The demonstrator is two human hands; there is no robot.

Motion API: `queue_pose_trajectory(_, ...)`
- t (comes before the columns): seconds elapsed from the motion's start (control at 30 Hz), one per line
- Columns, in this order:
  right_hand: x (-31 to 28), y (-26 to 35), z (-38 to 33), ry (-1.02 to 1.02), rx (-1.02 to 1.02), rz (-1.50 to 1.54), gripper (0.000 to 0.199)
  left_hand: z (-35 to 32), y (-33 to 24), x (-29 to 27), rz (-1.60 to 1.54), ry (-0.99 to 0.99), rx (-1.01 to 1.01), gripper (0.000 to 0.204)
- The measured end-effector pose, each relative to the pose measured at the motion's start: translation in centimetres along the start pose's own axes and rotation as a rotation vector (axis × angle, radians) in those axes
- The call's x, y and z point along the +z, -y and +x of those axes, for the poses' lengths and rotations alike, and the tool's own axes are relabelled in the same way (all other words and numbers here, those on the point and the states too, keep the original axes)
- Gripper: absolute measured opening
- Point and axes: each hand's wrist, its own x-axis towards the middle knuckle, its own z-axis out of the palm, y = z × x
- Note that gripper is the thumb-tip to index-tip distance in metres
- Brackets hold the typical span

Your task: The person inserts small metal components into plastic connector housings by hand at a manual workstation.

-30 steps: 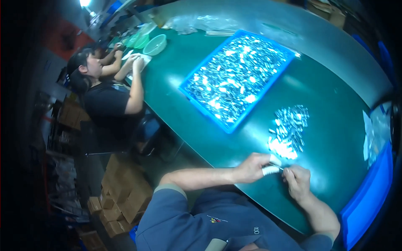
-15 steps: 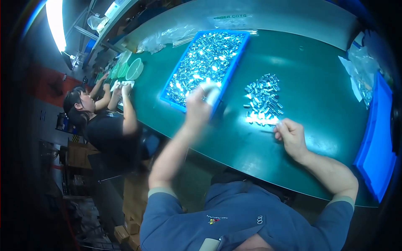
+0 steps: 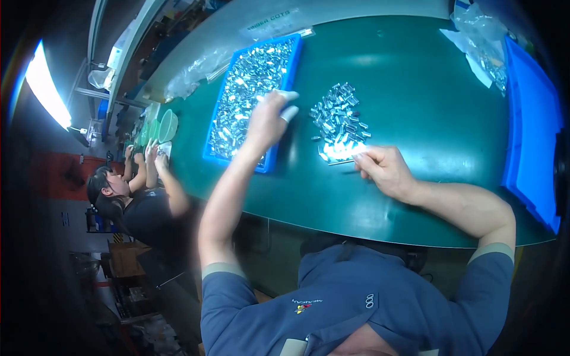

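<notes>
— Green matting covers the long work table [image 3: 415,196], with a blue tray [image 3: 252,95] full of small shiny metal parts on it. Taking that tray as the mark, where are the hands?

— Over the tray's near right corner is the left hand [image 3: 270,118], raised, fingers loosely curled. It looks blurred; something pale shows at the fingertips, but I cannot tell whether it grips a part or not.

— And the other?

— To the right of the tray, well clear of it, the right hand [image 3: 383,169] rests on the mat. Its fingers are pinched narrow at the near edge of a loose pile of metal parts [image 3: 339,121]. What it pinches is too small to make out.

— So where does the pile lie?

— Just right of the tray, between the two hands: the left hand is beside the pile's left edge, the right hand touches its near end.

— Anything else about?

— Far right of the tray, a second blue bin [image 3: 531,130] and clear plastic bags [image 3: 475,41]. Left of the tray, another person [image 3: 142,202] sits at the same table, with green bowls [image 3: 160,127] beside them.
</notes>
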Motion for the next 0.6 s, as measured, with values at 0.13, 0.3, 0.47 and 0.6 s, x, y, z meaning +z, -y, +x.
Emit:
queue_pose_trajectory(0.13,0.0,-0.1,0.1,-0.005,0.000,0.040,0.032,-0.6,-2.1,2.9,-0.063,0.176,-0.057,0.031)
queue_pose_trajectory(0.3,0.1,-0.1,0.3,0.031,0.046,0.080,0.031,-2.6,-1.8,4.0,-0.096,0.147,-0.107,0.027)
queue_pose_trajectory(0.47,0.3,-0.1,0.0,0.009,0.012,0.066,0.034,-3.9,-2.5,3.9,-0.153,0.098,-0.151,0.029)
queue_pose_trajectory(0.6,0.2,0.1,0.0,0.013,0.031,0.060,0.032,-4.0,-2.5,3.7,-0.005,0.104,-0.076,0.033)
